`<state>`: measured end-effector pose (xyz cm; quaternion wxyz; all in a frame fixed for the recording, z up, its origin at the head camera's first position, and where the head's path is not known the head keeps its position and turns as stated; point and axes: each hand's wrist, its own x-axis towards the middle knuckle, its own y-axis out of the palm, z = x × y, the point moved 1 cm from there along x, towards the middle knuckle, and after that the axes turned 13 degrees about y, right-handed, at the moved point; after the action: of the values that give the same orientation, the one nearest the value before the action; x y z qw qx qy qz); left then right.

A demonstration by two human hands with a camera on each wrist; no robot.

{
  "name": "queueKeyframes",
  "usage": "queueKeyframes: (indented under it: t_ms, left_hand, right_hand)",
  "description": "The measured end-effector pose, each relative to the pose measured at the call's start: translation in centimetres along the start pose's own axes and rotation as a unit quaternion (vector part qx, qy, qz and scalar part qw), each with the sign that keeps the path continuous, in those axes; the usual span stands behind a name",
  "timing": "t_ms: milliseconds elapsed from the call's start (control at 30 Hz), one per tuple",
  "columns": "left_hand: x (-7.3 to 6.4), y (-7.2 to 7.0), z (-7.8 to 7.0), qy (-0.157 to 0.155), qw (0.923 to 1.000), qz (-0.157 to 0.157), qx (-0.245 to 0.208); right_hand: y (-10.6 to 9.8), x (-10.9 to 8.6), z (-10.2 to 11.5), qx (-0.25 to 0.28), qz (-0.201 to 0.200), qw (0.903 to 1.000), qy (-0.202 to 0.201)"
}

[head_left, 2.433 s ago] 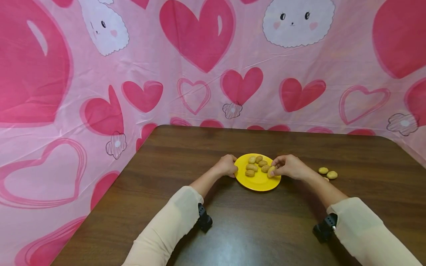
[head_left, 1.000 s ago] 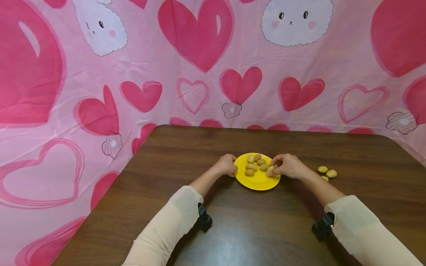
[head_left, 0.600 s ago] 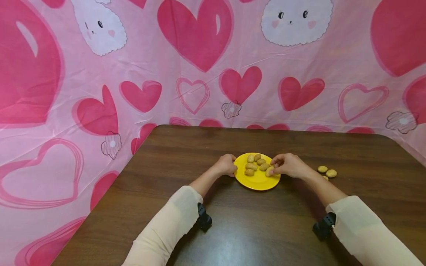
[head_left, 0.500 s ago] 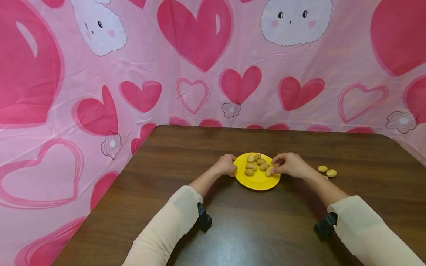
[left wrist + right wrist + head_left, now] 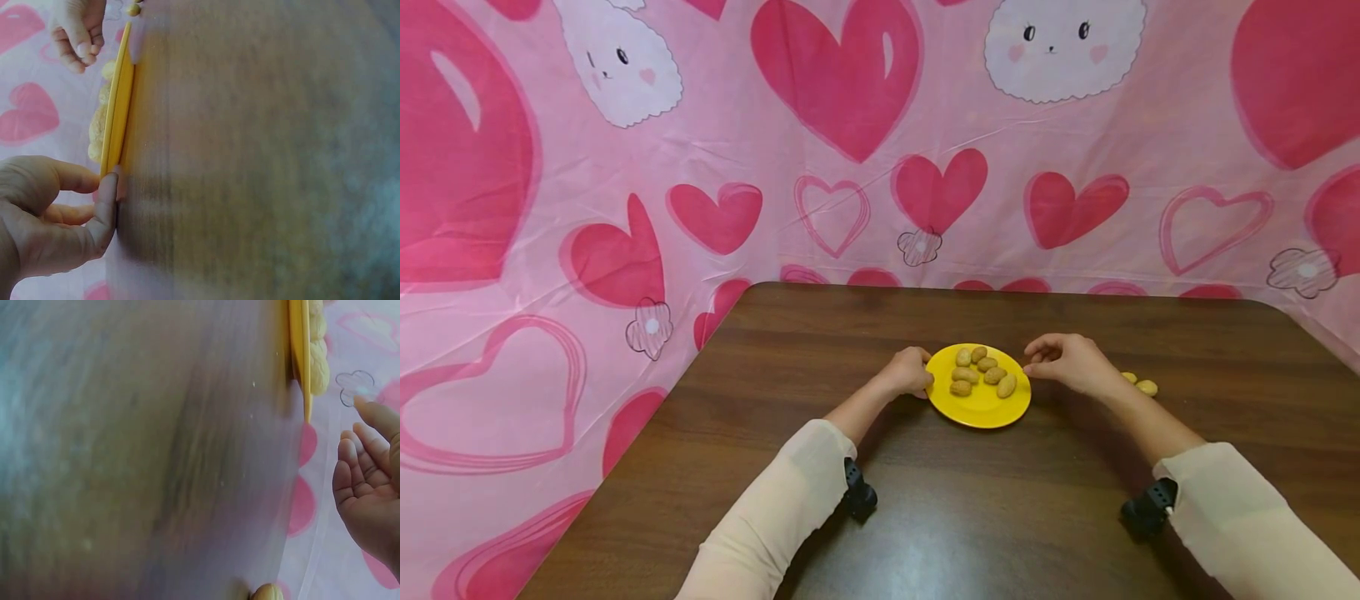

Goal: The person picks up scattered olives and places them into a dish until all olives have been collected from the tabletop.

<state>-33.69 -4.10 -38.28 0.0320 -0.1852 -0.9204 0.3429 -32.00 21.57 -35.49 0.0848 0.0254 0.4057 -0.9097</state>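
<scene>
A yellow plate [image 5: 977, 410] lies on the table and bears several tan oval pieces [image 5: 965, 376] that look like peanuts in the shell. My left hand [image 5: 907, 372] pinches the plate's left rim, thumb and finger on either side of it in the left wrist view. Just beyond the right rim, my right hand [image 5: 1070, 362] is lifted with fingers loosely bent and nothing between them; the right wrist view shows its bare palm [image 5: 374, 509]. The nearest piece to it, an upright-lying oval [image 5: 1007, 386], rests on the plate's right side.
More such pieces [image 5: 1146, 388] lie on the brown wooden table [image 5: 940, 517] to the right, partly hidden behind the right forearm. A pink cloth with hearts [image 5: 842, 75] hangs behind and along the left. Each forearm wears a black camera [image 5: 859, 492].
My right hand has let go of the rightmost peanut-like piece, leaving it on the plate, and has moved up and right off the plate. The left hand keeps its grip on the rim.
</scene>
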Motion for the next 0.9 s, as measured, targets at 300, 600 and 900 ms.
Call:
queueKeyframes:
  t_ms: [300,600,900]
  left_hand:
    - [-0.1,0.0,0.1,0.008,1.0,-0.001,-0.003]
    - [0.0,-0.1,0.1,0.007,1.0,-0.001,0.0]
    - [-0.2,0.0,-0.1,0.009,0.9999,-0.006,-0.001]
  right_hand:
    - [-1.6,-0.5,-0.6,-0.009,-0.054,0.9985,-0.002]
    - [-3.2,-1.3,-1.9,-0.016,-0.107,0.9941,0.0]
    - [-4.3,-1.8,-3.2,-0.021,-0.135,0.9905,0.014]
